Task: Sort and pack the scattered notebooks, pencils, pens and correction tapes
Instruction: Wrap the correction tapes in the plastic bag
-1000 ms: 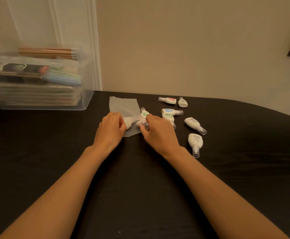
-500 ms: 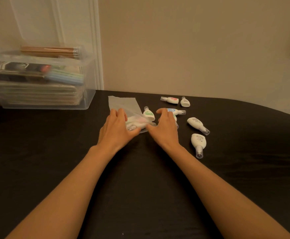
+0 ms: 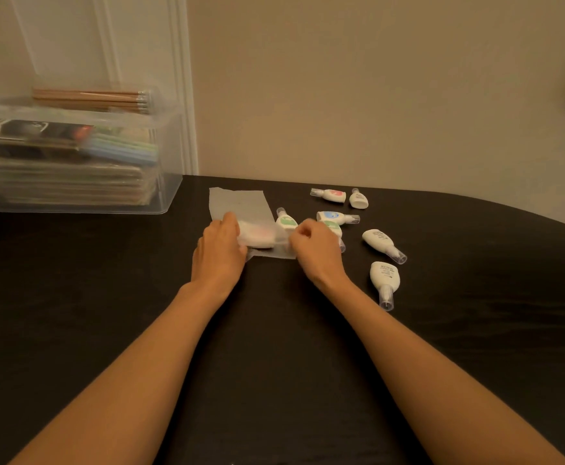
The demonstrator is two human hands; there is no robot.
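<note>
Seven tapes (image 3: 379, 240) lie loose on the table (image 3: 274, 347), right of the bag (image 3: 240, 204): one red label, one blue, two green. The print on the white ones is too small to read. At least one more tape shows through the bag. The left hand (image 3: 220, 251) grips the bag and the right hand (image 3: 312, 251) pinches its edge.

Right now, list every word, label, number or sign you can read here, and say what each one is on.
Nothing here is legible.
Rightmost correction tape: dark printed lines, too blurred to read.
Nearest correction tape: dark print, too small to read.
Dark cover inside the clear box: white markings, blurred.
Plastic bag: no print visible.
</note>
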